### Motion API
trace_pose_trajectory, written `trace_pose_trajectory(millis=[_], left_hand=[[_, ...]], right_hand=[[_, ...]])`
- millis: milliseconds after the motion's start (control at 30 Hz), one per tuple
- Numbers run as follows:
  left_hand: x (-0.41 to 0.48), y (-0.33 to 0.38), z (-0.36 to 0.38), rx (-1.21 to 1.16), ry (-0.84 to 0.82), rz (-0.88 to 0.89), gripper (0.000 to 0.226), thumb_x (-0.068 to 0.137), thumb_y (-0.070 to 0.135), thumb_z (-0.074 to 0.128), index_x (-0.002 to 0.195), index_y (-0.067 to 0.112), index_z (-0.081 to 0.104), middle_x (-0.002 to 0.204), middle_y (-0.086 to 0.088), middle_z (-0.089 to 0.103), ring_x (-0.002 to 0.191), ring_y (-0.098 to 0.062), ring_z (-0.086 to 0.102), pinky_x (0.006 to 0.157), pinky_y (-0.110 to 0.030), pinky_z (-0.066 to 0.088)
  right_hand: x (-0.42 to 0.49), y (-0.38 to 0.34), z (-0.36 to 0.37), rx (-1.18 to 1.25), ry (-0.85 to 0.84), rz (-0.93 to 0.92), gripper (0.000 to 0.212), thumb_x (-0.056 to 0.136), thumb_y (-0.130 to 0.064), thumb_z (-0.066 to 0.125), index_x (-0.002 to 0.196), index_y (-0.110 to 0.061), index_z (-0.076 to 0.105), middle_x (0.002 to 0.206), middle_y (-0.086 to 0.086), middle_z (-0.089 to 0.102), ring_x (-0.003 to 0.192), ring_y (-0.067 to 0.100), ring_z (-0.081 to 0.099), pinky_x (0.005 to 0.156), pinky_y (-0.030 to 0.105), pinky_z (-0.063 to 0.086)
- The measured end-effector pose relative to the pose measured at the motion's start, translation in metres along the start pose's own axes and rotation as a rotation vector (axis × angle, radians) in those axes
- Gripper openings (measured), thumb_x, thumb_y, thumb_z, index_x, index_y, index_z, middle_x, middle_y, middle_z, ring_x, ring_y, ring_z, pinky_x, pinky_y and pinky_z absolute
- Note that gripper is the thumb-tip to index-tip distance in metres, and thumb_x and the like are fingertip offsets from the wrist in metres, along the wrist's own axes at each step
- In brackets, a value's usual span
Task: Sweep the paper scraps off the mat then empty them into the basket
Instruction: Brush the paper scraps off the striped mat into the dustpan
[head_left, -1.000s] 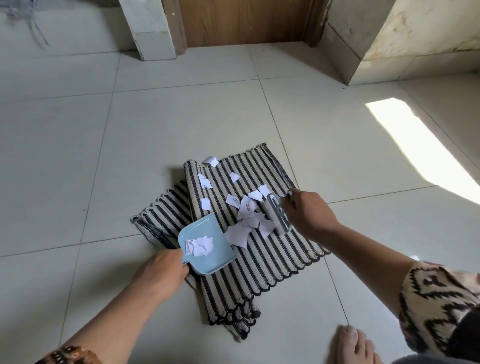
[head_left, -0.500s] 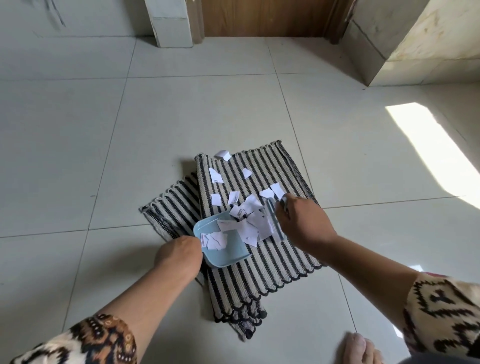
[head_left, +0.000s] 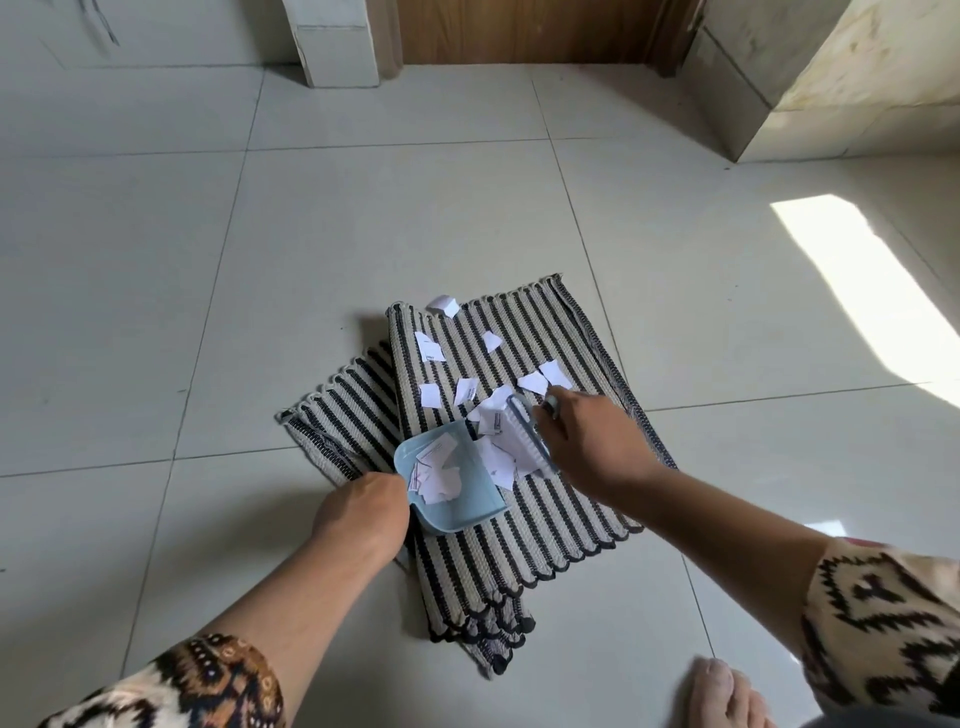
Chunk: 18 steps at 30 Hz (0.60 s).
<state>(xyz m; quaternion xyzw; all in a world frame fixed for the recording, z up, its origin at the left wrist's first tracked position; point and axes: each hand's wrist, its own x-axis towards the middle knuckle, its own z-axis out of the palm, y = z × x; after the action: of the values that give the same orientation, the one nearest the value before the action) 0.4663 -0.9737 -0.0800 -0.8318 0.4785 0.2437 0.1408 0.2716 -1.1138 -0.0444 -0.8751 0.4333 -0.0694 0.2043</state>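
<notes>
A black-and-cream striped mat (head_left: 561, 509) lies folded on the tiled floor. White paper scraps (head_left: 431, 397) are scattered over its far half, and several lie inside a light blue dustpan (head_left: 467, 512) resting on the mat. My left hand (head_left: 361, 512) grips the dustpan's handle at its near left side. My right hand (head_left: 587, 441) grips a small brush (head_left: 527, 434), which presses a pile of scraps against the dustpan's open mouth. No basket is in view.
Bare grey floor tiles (head_left: 363, 218) surround the mat. A wooden door (head_left: 524, 28) and a white pillar (head_left: 335, 41) stand at the far edge, a stone ledge (head_left: 810, 104) at the far right. My bare foot (head_left: 722, 696) is at the bottom right.
The brush has pushed the scrap pile leftward to the dustpan's mouth, and more scraps now lie inside the pan. My left hand kept its hold on the dustpan.
</notes>
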Motion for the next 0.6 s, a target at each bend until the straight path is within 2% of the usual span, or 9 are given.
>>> trace_pose_trajectory(millis=[133, 200, 300, 400, 533, 600], left_hand=[[-0.003, -0.001, -0.002, -0.057, -0.021, -0.002, 0.016, 0.093, 0.012, 0.047, 0.087, 0.016, 0.061, 0.078, 0.0, 0.059, 0.067, -0.021, 0.058, 0.057, -0.031, 0.041], [-0.005, -0.003, -0.004, -0.108, -0.026, 0.017, 0.015, 0.094, 0.015, 0.047, 0.084, 0.017, 0.058, 0.074, 0.001, 0.056, 0.062, -0.017, 0.055, 0.054, -0.03, 0.04], [-0.008, -0.007, -0.01, -0.194, -0.02, 0.006, 0.015, 0.094, 0.023, 0.048, 0.08, 0.018, 0.05, 0.073, 0.002, 0.053, 0.064, -0.018, 0.054, 0.057, -0.03, 0.04], [-0.01, -0.013, -0.014, -0.289, -0.008, -0.004, 0.021, 0.094, 0.027, 0.048, 0.074, 0.019, 0.045, 0.075, 0.001, 0.053, 0.063, -0.017, 0.051, 0.055, -0.031, 0.039], [-0.01, -0.022, -0.025, -0.381, 0.028, -0.007, 0.018, 0.094, 0.025, 0.048, 0.077, 0.018, 0.049, 0.076, 0.001, 0.056, 0.068, -0.017, 0.055, 0.059, -0.032, 0.043], [-0.009, -0.024, -0.034, -0.414, 0.066, -0.004, 0.018, 0.093, 0.024, 0.048, 0.076, 0.018, 0.049, 0.075, 0.002, 0.056, 0.068, -0.018, 0.054, 0.056, -0.031, 0.04]], right_hand=[[-0.006, -0.016, 0.009, 0.073, -0.143, -0.129, 0.033, 0.104, -0.035, 0.039, 0.076, -0.019, 0.044, 0.066, -0.004, 0.052, 0.051, 0.012, 0.046, 0.044, 0.028, 0.035], [-0.007, -0.018, 0.008, 0.168, -0.121, -0.139, 0.034, 0.103, -0.032, 0.041, 0.072, -0.02, 0.046, 0.061, -0.004, 0.054, 0.047, 0.012, 0.047, 0.043, 0.03, 0.04], [0.002, -0.013, -0.003, 0.281, -0.021, -0.054, 0.035, 0.103, -0.028, 0.042, 0.07, -0.02, 0.049, 0.054, -0.005, 0.053, 0.04, 0.005, 0.043, 0.04, 0.019, 0.033], [0.02, -0.009, -0.017, 0.383, 0.027, 0.067, 0.031, 0.103, -0.027, 0.046, 0.08, -0.012, 0.061, 0.054, -0.006, 0.056, 0.038, 0.002, 0.046, 0.037, 0.015, 0.032], [0.057, -0.009, -0.034, 0.336, 0.076, 0.114, 0.03, 0.101, -0.029, 0.051, 0.084, -0.012, 0.069, 0.055, -0.007, 0.054, 0.039, 0.003, 0.04, 0.037, 0.014, 0.031], [0.079, -0.007, -0.041, 0.316, 0.079, 0.16, 0.027, 0.1, -0.03, 0.054, 0.084, -0.015, 0.071, 0.06, -0.002, 0.059, 0.046, 0.007, 0.044, 0.039, 0.015, 0.03]])
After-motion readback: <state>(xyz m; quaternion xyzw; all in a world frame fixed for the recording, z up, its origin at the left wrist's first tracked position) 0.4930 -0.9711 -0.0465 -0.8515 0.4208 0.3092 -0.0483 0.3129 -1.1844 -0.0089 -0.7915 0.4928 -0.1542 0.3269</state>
